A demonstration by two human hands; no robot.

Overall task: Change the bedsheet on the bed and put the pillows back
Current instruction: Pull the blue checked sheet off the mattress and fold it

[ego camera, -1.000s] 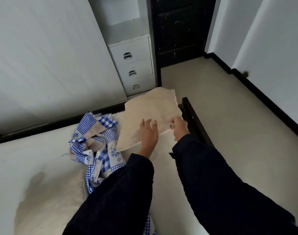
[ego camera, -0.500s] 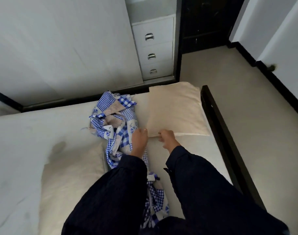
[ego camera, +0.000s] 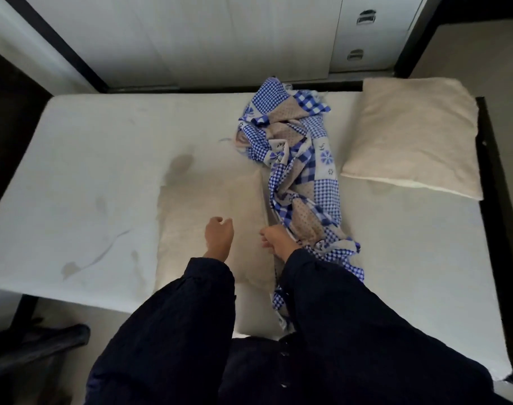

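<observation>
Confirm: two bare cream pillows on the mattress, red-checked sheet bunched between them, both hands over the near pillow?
Not quite: the head view shows the bunched checked sheet is blue, not red. The rest holds: it lies between the far pillow and the near pillow on the mattress, with the left hand and right hand over the near pillow.

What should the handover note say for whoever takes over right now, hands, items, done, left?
Left hand: open, empty, over the near pillow.
Right hand: at that pillow's right edge, beside the bunched blue checked sheet; grip unclear.
Second pillow: lying at the mattress's far right corner.
Mattress: bare, stained.
Done: nothing spread yet.
Left: clear both pillows, spread the sheet, put the pillows back.
</observation>
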